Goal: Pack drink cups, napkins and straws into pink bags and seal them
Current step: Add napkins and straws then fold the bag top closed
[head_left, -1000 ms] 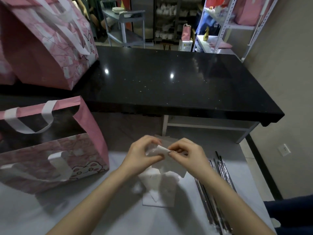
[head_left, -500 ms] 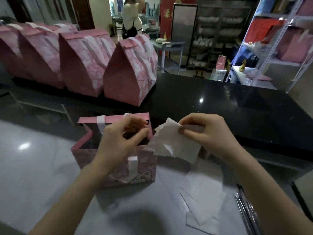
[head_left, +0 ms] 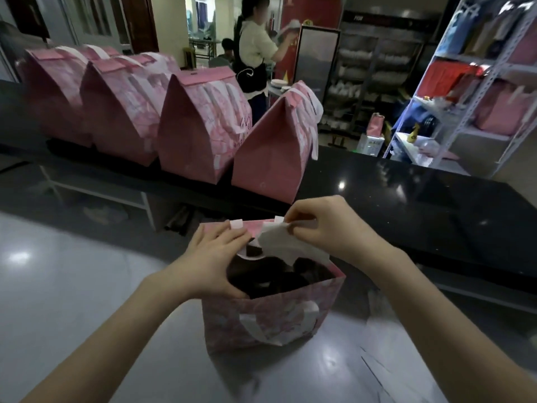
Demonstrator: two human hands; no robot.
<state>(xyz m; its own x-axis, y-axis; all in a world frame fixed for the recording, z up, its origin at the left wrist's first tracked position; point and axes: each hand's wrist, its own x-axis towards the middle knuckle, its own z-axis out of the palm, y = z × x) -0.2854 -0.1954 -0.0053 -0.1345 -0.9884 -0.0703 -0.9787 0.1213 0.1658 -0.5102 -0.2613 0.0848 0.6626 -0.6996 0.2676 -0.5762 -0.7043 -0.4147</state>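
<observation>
An open pink bag with white handles stands on the grey table in front of me. Dark cup lids show inside it. My left hand grips the bag's left rim and holds the mouth apart. My right hand pinches white napkins over the mouth, and their lower edge dips into the bag. More napkins lie blurred on the table at the right. Straws are not in view.
Several sealed pink bags stand in a row on the black counter behind the open one. A person stands beyond the counter. A metal shelf rack with pink and red goods is at the far right.
My view swung left from the napkin pile to the bag. My left hand went to the bag's rim, and my right hand carried the napkins over the mouth and partly in.
</observation>
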